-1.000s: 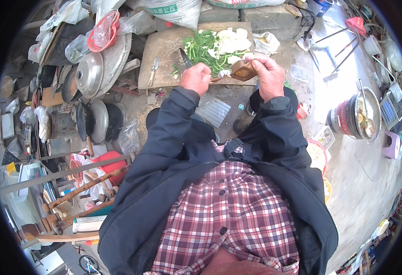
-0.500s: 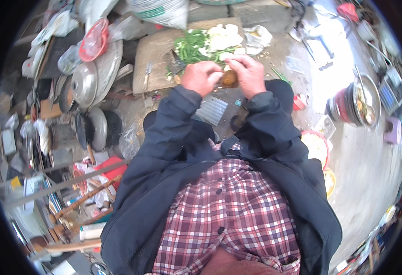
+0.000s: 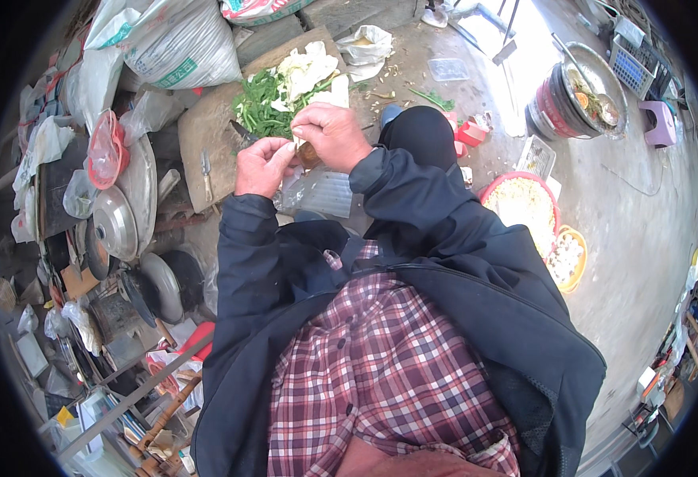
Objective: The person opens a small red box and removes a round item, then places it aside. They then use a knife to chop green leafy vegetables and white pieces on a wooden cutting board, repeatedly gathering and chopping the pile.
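Observation:
My left hand (image 3: 263, 167) and my right hand (image 3: 333, 135) meet at the near edge of a wooden board (image 3: 202, 143). Thumb and fingers of each are pinched together, fingertips nearly touching. A small pale bit shows between them, too small to name. Just below the fingertips is a brown rounded thing (image 3: 308, 156), partly hidden by my right hand; whether I touch it I cannot tell. Green leafy vegetables (image 3: 263, 105) and pale cabbage-like leaves (image 3: 307, 70) lie heaped on the board beyond my hands. A dark blade (image 3: 242, 132) pokes out left of the greens.
A small fork-like tool (image 3: 207, 176) lies on the board's left. Pot lids (image 3: 116, 222) and a red basket (image 3: 107, 149) crowd the left side. At right stand a pot on a stove (image 3: 575, 99), a purple stool (image 3: 657, 123), a red-rimmed basin (image 3: 524, 208) and a yellow bowl (image 3: 567, 259).
The view has swung to the right, so the board and hands appear farther left. My hands stay pinched close together, the right one now slightly higher and over the brown thing.

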A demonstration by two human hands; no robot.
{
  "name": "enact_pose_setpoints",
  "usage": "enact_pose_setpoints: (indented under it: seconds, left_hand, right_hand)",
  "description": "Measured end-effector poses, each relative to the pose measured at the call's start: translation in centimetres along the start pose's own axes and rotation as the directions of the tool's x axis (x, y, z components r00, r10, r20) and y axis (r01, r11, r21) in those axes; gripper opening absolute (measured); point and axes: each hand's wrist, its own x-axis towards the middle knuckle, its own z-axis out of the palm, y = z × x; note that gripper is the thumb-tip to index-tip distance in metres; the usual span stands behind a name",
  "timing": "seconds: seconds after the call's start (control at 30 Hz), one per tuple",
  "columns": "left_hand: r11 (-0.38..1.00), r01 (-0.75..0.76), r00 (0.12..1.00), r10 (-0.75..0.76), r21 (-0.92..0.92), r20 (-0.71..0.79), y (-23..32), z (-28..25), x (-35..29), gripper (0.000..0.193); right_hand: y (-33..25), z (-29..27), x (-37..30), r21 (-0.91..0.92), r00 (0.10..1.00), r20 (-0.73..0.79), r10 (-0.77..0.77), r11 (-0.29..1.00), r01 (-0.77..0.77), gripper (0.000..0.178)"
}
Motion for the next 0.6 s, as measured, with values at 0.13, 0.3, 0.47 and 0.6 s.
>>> enact_pose_setpoints:
  seconds: [0.13, 0.3, 0.47, 0.6]
  left_hand:
    - [0.994, 0.086, 0.996, -0.085, -0.061, 0.015, -0.3, -0.1, -0.1, 0.020]
    - [0.996, 0.092, 0.996, -0.092, -0.022, -0.014, -0.8, 0.5, -0.3, 0.020]
    - [0.956, -0.120, 0.986, 0.146, 0.268, -0.080, -1.3, 1.7, -0.5, 0.020]
    - [0.994, -0.048, 0.993, 0.058, 0.101, -0.105, -1.7, 2.2, -0.5, 0.020]
  right_hand:
    - [-0.2, 0.0, -0.1, -0.057, 0.998, 0.037, -0.044, 0.997, 0.046, 0.007]
    - [-0.2, -0.2, -0.7, 0.052, 0.993, 0.030, 0.113, 0.992, -0.115, 0.010]
    - [0.4, -0.2, -1.1, 0.105, 0.956, 0.061, 0.288, 0.950, -0.293, 0.013]
    - [0.7, -0.4, -0.9, 0.149, 0.927, 0.072, 0.368, 0.915, -0.375, 0.015]
